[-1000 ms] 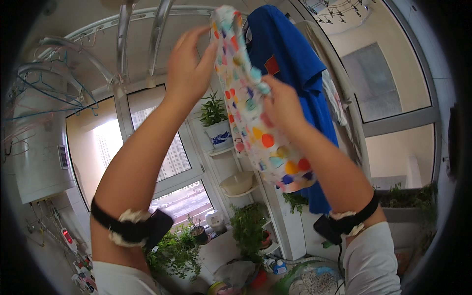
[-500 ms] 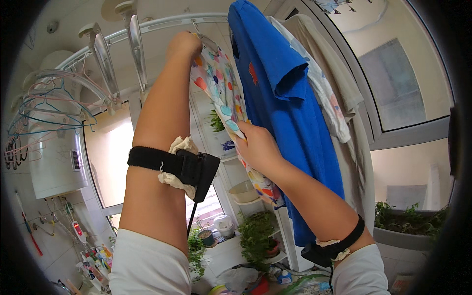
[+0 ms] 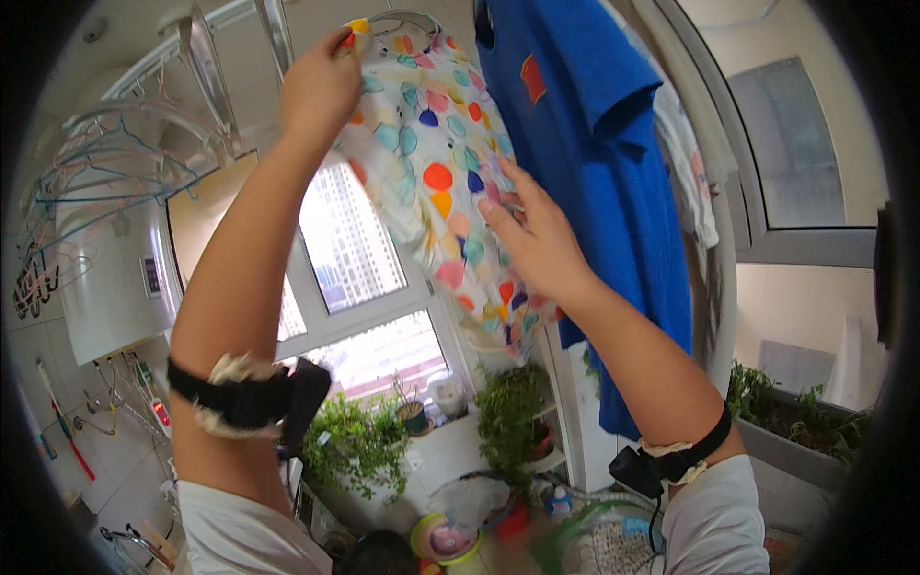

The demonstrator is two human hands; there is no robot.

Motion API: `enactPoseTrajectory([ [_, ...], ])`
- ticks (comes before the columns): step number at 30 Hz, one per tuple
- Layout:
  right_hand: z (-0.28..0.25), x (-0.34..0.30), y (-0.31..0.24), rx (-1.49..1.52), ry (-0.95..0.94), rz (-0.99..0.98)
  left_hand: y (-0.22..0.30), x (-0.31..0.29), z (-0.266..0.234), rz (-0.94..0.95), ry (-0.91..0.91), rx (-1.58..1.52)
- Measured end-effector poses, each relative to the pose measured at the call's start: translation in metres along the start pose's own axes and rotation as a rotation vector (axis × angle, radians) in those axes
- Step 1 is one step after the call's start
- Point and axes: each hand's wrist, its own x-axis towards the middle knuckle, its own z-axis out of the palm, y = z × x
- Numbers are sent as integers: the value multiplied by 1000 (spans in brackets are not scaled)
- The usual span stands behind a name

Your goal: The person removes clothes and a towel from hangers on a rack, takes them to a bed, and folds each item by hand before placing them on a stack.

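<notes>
A white shirt with many-coloured spots (image 3: pixel 436 177) hangs on a hanger (image 3: pixel 407 16) at the top middle, its printed side spread towards me. My left hand (image 3: pixel 321 88) pinches the shirt's upper left corner by the shoulder. Against the right side of the fabric rests my right hand (image 3: pixel 544 240), with thumb and fingers apart and no cloth gripped. Just right of that hand hangs a blue T-shirt (image 3: pixel 575 163) with a small red patch, and its sleeve points right.
Pale garments (image 3: pixel 685 153) hang behind the blue T-shirt. Wire hangers (image 3: pixel 115 192) cluster at the left near a white water heater (image 3: pixel 110 259). Green plants (image 3: pixel 355 441) stand below the window, with a yellow basin (image 3: pixel 446 541) on the floor. A planter box (image 3: pixel 795 431) lies right.
My left hand has moved left and slightly down, swinging the spotted shirt round to show its width. My right hand has loosened from the cloth and shifted right and slightly up.
</notes>
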Motion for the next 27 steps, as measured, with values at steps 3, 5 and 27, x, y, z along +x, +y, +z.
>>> enactPoseTrajectory([
  [3, 24, -18, 9, -16, 12, -5, -24, -79, -55, 89, -115, -100],
  [5, 37, -36, 22, -102, 8, 43, -40, -138, -77, -17, -272, -229],
  [27, 35, -350, -35, -1052, -343, 205, -34, -552, -105, -587, -845, -1361],
])
